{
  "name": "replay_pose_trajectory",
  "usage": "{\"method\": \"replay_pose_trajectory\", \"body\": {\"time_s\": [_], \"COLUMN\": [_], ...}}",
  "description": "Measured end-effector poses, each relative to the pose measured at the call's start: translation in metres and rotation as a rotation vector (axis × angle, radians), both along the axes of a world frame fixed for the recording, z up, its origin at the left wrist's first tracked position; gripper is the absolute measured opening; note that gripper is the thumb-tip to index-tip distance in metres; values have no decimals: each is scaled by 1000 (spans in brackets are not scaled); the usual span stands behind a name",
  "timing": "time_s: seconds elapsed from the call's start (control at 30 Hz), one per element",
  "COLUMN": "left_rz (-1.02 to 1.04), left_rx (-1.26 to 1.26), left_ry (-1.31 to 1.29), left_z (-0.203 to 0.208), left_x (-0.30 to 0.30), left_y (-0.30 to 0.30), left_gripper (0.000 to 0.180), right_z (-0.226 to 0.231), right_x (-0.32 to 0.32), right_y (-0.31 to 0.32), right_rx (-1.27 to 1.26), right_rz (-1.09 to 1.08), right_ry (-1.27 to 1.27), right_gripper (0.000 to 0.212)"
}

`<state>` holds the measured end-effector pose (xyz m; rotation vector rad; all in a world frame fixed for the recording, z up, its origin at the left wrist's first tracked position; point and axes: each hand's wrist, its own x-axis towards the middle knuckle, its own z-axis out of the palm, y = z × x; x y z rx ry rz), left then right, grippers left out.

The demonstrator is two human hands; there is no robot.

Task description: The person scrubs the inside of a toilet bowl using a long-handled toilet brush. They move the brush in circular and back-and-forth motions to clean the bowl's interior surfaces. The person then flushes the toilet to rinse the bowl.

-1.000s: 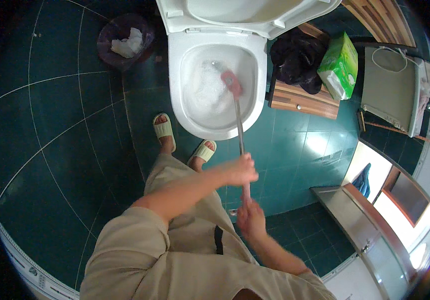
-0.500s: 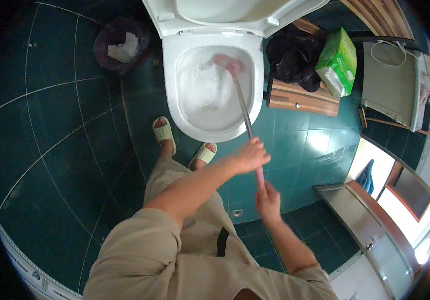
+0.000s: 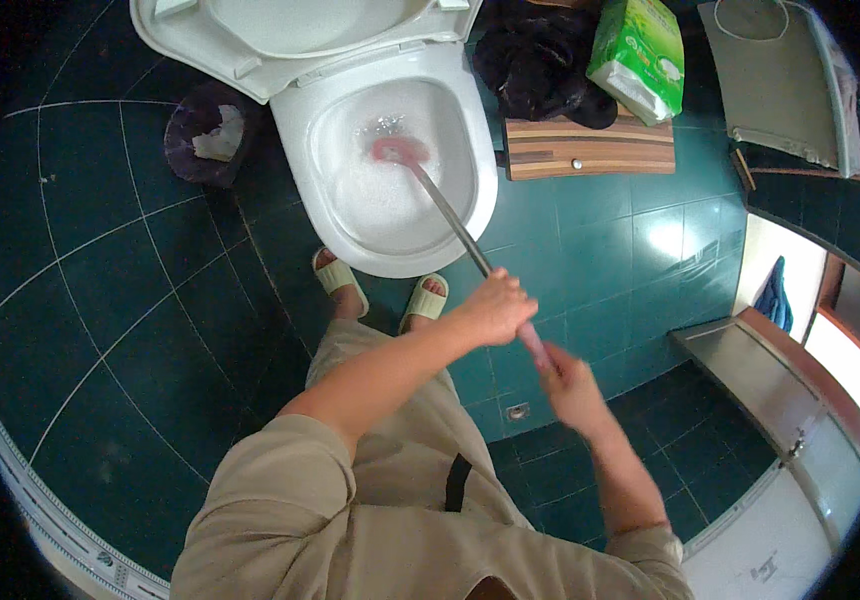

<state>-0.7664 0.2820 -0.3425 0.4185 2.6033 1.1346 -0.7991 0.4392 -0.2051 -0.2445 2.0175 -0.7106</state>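
Both of my hands grip a long toilet brush point(image 3: 455, 222) with a metal shaft, a pink handle and a pink head. My left hand point(image 3: 497, 308) is wrapped round the shaft where it meets the handle. Lower down, my right hand point(image 3: 572, 386) closes on the handle's end. The brush slants up and left into the white toilet bowl point(image 3: 390, 255), its blurred head low in the bowl beside bubbly water. Seat and lid point(image 3: 250, 52) are raised.
Left of the toilet stands a dark bin point(image 3: 186, 145) with white paper inside. To the right, a wooden cabinet point(image 3: 590, 150) bears a black cloth-like bundle point(image 3: 540, 62) and a green tissue pack point(image 3: 640, 55). My feet in pale slippers point(image 3: 428, 297) stand before the bowl on dark green tiles.
The brush head has moved left and a little down within the bowl, and the shaft slants more. My right hand has shifted right. The whole view has turned slightly.
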Motion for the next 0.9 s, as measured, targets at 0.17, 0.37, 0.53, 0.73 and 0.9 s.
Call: {"method": "replay_pose_trajectory", "body": {"time_s": [0.17, 0.37, 0.53, 0.73, 0.9], "left_rz": [-407, -155, -208, -347, -309], "left_rx": [265, 164, 43, -16, -8], "left_ry": [-268, -67, -57, -402, -265], "left_z": [40, 24, -29, 4, -9], "left_x": [48, 99, 43, 50, 47], "left_y": [-3, -22, -72, -26, -40], "left_gripper": [14, 16, 15, 15, 14], "right_z": [43, 15, -40, -6, -15], "right_x": [60, 83, 45, 32, 31], "right_y": [22, 30, -34, 3, -9], "right_rx": [-53, -59, 14, 21, 31], "right_rz": [-915, -838, -404, -514, -559], "right_ry": [-1099, -1320, -824, -1106, -1142], "right_gripper": [34, 47, 44, 35, 31]}}
